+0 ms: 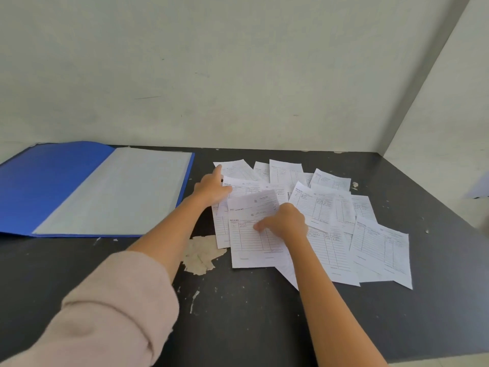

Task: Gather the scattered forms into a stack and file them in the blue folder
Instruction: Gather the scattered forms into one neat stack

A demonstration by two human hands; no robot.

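Observation:
Several white printed forms (320, 207) lie spread and overlapping on the dark table (251, 313), right of centre. The blue folder (45, 186) lies open at the left, a pale sheet (119, 192) covering its right half. My left hand (211, 188) reaches to the far left of the spread, its index finger touching the corner of a back form (234, 168). My right hand (284, 221) rests with curled fingers on the nearest form (251, 242), pinching a smaller sheet (254, 205) that lies over it.
A pale patch of peeled surface (202, 254) shows just left of the forms, with smaller chips (194, 300) nearer me. Walls close the table at the back and right. A white object (480, 189) sits at the far right edge.

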